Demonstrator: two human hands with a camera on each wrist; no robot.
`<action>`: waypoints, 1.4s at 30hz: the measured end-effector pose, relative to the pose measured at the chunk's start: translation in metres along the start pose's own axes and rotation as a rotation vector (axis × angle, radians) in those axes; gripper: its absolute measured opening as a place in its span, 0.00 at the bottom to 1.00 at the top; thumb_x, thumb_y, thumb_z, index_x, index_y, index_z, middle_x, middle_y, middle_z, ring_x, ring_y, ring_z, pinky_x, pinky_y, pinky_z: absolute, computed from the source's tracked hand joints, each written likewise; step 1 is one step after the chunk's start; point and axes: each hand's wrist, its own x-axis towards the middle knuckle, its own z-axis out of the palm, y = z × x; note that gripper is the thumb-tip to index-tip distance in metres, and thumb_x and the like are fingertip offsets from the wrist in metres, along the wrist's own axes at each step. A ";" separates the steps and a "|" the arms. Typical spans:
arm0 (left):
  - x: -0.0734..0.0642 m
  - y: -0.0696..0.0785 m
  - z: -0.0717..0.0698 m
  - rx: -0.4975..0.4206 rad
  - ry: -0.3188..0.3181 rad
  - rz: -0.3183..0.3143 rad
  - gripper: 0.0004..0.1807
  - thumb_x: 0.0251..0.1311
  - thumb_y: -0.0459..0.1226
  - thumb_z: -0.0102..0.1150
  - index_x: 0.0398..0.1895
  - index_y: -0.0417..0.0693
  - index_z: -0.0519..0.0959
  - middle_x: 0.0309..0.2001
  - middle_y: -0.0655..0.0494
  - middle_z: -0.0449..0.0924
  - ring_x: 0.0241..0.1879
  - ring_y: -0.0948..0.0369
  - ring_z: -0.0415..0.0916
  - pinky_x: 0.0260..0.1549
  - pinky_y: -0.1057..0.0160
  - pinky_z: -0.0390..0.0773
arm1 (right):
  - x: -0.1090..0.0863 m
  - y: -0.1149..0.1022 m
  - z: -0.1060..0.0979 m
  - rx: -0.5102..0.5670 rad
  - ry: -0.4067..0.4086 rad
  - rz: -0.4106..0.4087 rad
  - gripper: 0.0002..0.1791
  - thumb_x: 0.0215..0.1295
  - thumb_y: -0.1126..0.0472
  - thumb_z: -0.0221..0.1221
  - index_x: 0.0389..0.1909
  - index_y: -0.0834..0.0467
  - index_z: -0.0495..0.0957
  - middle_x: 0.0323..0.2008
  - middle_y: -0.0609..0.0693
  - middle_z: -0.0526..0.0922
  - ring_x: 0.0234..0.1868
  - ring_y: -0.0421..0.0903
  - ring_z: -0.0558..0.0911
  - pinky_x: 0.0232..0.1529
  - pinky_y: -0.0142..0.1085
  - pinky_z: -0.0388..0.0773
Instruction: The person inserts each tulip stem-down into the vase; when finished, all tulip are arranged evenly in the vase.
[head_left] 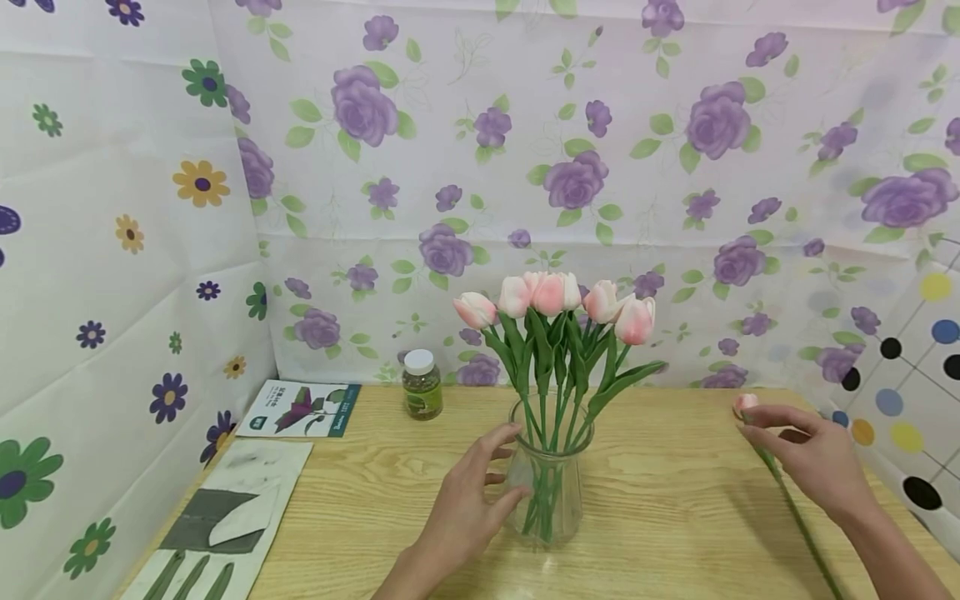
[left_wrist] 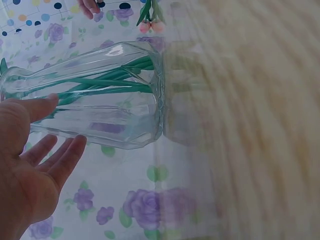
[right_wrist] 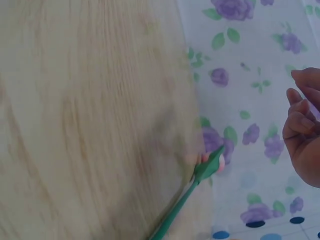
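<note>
A clear glass vase stands upright on the table, holding several pink tulips with green stems and leaves. Beside its left side is my left hand, thumb and fingers spread about the glass. In the left wrist view the thumb of this left hand overlaps the vase, and the fingers lie along its edge. A single tulip lies at the table's right side, its pink bloom toward the back. Above that tulip hovers my right hand, fingers loosely bent; the right wrist view shows it apart from the flower.
A small jar with a white lid stands near the back edge. At the back left lies a booklet with a plant picture, and a pale printed sheet lies in front of it. Flower-patterned cloth hangs behind the table.
</note>
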 end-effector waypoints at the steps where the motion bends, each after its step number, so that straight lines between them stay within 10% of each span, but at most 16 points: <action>1: 0.000 0.000 0.000 0.003 -0.001 0.000 0.45 0.61 0.29 0.74 0.77 0.60 0.63 0.72 0.54 0.74 0.58 0.50 0.83 0.48 0.56 0.91 | 0.000 0.003 -0.002 -0.013 -0.002 0.006 0.23 0.73 0.45 0.67 0.59 0.55 0.85 0.42 0.18 0.80 0.36 0.31 0.84 0.30 0.33 0.81; 16: 0.000 0.002 0.002 0.039 0.016 0.014 0.46 0.59 0.29 0.76 0.76 0.63 0.63 0.71 0.55 0.75 0.58 0.50 0.83 0.47 0.61 0.91 | 0.004 0.059 -0.030 -0.159 -0.170 0.099 0.29 0.75 0.44 0.64 0.61 0.65 0.83 0.44 0.28 0.84 0.38 0.23 0.77 0.32 0.37 0.83; 21: -0.001 0.002 0.002 0.041 0.020 0.015 0.46 0.59 0.29 0.76 0.76 0.63 0.63 0.71 0.55 0.75 0.58 0.50 0.83 0.47 0.62 0.91 | 0.004 0.074 -0.028 -0.241 -0.162 0.072 0.22 0.74 0.50 0.66 0.55 0.65 0.86 0.45 0.51 0.91 0.35 0.22 0.77 0.31 0.32 0.81; 42: 0.000 0.003 0.003 0.045 0.033 0.039 0.46 0.57 0.28 0.77 0.75 0.60 0.64 0.70 0.53 0.76 0.57 0.47 0.83 0.45 0.63 0.91 | 0.006 0.093 -0.019 -0.300 -0.357 0.146 0.16 0.69 0.52 0.69 0.49 0.60 0.89 0.50 0.66 0.88 0.43 0.51 0.88 0.33 0.36 0.85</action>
